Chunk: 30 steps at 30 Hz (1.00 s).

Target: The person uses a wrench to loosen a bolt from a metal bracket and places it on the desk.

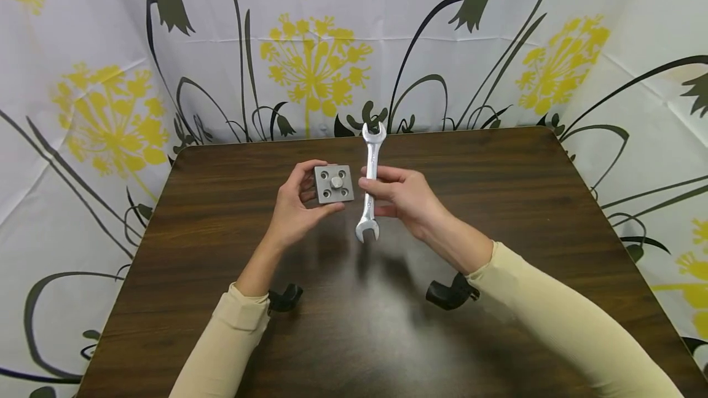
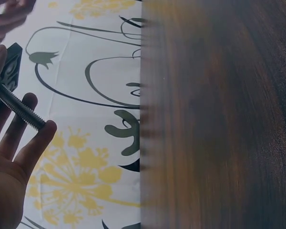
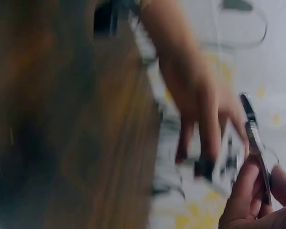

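Observation:
My left hand (image 1: 292, 210) holds a square grey metal plate (image 1: 335, 197) by its edges, thumb below and fingers behind. Several holes sit near the plate's corners, and a bolt head (image 1: 336, 182) stands at its centre. From the back, in the left wrist view, the bolt's threaded shank (image 2: 21, 109) sticks out beside my fingers. Just right of the plate, my right hand (image 1: 412, 198) pinches a silver double open-ended wrench (image 1: 372, 161) at mid-handle. The wrench stands nearly upright, apart from the plate. Blur hides detail of the plate in the right wrist view.
Both hands are above a dark wood-grain table (image 1: 221, 201). Behind and beside it hangs a white curtain (image 1: 221, 72) printed with yellow and dark green flowers. Black wrist cameras sit below the left wrist and right wrist.

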{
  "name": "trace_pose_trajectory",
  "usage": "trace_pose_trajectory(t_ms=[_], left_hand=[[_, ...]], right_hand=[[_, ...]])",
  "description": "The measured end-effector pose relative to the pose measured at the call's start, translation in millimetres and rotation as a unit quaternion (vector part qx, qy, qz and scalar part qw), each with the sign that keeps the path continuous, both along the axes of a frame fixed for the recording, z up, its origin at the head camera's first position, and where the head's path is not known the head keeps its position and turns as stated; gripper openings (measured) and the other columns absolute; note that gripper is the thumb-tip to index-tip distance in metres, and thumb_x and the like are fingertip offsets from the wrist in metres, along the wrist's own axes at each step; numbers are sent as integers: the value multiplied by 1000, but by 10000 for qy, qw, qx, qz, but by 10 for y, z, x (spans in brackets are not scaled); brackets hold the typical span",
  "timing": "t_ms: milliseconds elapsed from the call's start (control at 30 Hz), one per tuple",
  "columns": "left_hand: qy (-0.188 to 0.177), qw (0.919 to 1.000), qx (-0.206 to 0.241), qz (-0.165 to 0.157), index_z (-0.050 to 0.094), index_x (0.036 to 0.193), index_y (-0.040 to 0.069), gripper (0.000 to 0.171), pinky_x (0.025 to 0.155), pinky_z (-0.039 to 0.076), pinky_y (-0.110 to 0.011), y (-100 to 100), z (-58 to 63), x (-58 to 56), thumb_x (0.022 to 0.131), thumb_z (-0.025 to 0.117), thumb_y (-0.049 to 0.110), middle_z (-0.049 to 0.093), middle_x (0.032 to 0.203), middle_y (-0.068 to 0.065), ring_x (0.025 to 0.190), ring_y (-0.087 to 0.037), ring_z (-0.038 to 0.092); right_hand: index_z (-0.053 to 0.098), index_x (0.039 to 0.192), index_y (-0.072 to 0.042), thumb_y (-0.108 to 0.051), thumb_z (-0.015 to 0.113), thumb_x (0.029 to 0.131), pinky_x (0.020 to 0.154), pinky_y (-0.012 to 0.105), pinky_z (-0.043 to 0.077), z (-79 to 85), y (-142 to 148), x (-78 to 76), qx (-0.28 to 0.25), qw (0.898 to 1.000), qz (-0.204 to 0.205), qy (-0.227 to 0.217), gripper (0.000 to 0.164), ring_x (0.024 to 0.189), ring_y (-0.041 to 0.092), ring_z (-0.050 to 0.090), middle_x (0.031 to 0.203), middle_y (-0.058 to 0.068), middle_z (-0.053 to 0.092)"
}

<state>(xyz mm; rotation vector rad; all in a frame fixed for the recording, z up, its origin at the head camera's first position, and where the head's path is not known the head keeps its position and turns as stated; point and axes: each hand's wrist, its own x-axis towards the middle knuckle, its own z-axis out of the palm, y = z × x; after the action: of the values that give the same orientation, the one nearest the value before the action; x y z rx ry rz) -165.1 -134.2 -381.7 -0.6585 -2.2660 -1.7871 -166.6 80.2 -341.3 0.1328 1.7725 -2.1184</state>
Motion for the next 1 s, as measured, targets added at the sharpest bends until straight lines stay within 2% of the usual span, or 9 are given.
trace_pose_trajectory(t_ms=[67,167,400,567,733,1000], left_hand=[[14,10000,-3,19,47,130,-6,72,80,56,-33,-2,-2,-4,68,84,-11,65,115,-20,97,-22,64],[-3,10000,35,-4,47,130,-6,71,81,56,-33,-9,-11,-7,69,82,-13,64,115,-22,99,-21,64],[-17,9996,253,-100,46,129,-10,66,82,55,-28,-30,-46,-22,69,73,-21,60,123,-25,104,-15,62],[-95,9990,425,-107,46,130,-9,71,81,55,-28,-16,-57,-28,67,77,-21,62,119,-23,101,-16,63],[-97,9994,325,-19,47,131,-7,74,83,55,-31,-7,-67,-17,67,82,-16,64,114,-22,99,-16,65],[-99,9995,300,-31,47,130,-8,72,84,56,-32,11,-114,-26,68,82,-15,64,115,-23,101,-17,65]], right_hand=[[63,128,1,-9,68,93,72,33,59,-25,-93,136,-586,9975,-18,-406,37,89,16,66,101,7,69],[59,129,5,-6,64,95,69,30,59,-63,-237,314,-1174,9911,28,-633,36,85,14,67,94,6,71],[54,133,7,3,59,94,67,27,58,-173,-496,575,-2039,9753,204,-820,40,85,12,67,95,4,71],[51,137,5,6,56,95,70,30,59,-259,-641,680,-2547,9631,208,-848,43,90,14,68,101,8,70],[52,137,3,7,54,95,72,31,59,-340,-759,751,-2839,9535,188,-994,42,93,17,69,104,12,69],[58,129,3,5,57,95,77,35,58,-408,-869,758,-2823,9528,-128,-1109,34,101,23,68,113,21,68]])
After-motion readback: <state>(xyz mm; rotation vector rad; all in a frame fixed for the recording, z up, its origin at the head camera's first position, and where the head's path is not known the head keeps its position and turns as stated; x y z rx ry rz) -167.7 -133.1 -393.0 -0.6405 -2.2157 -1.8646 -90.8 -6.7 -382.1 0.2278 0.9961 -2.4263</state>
